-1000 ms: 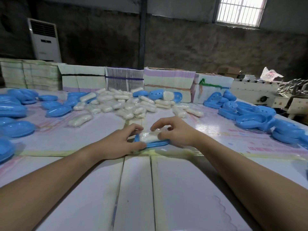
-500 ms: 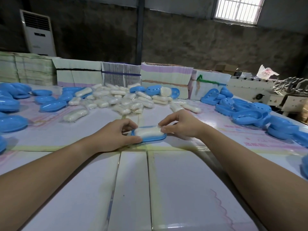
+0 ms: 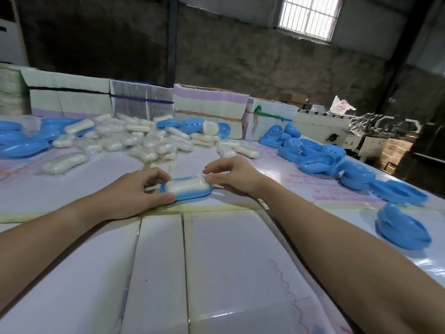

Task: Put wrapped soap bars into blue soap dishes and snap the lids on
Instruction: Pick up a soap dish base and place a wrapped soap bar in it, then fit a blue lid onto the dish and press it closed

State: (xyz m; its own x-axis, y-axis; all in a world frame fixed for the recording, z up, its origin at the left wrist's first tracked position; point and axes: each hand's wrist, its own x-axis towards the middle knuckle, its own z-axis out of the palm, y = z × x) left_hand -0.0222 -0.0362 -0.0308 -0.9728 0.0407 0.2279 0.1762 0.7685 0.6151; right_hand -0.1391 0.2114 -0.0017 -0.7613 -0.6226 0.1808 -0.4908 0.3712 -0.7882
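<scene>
Soap bar (image 3: 188, 186) lies in blue dish (image 3: 192, 196); left hand (image 3: 134, 192) grips dish; right hand (image 3: 232, 175) pinches wrapper.

Single head-worn wide-angle view, facing forward and down over the work table (image 3: 216, 273), both forearms entering from the bottom edge, hands close at centre, barred window (image 3: 309, 16) high in the far wall, edges bowed by lens distortion
</scene>
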